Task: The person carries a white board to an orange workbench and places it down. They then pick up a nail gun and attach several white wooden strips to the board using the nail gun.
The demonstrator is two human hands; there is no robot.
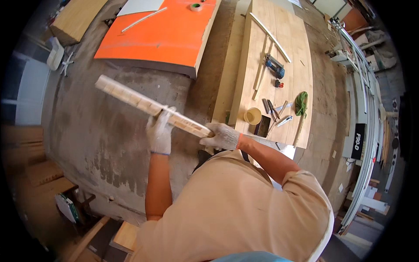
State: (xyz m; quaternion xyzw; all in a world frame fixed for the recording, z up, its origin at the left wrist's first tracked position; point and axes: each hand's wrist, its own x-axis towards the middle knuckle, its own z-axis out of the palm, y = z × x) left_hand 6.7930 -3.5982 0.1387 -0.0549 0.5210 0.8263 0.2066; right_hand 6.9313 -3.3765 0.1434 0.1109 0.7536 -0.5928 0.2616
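A long, narrow wooden board (pixel 146 104) with a pale upper edge and a blocky grain along its side slants in front of me, its far end blurred. My left hand (pixel 159 131), in a whitish knit work glove, is closed around its middle. At the near right end, my right hand (pixel 221 136), in a matching glove with an orange cuff, grips the board too. The board is held in the air over the concrete floor. Close to my right hand, a yellowish cup (pixel 252 116) and a dark tray (pixel 262 126) stand on a wooden workbench (pixel 286 37).
Pliers (pixel 273 111), a utility knife (pixel 284 121), a green cloth (pixel 301 104), a blue power tool (pixel 275 66) and a white strip (pixel 270 37) lie on the workbench. An orange-topped table (pixel 155 41) stands ahead, carrying a tape roll (pixel 196 7). A metal rail machine (pixel 364 100) runs along the right.
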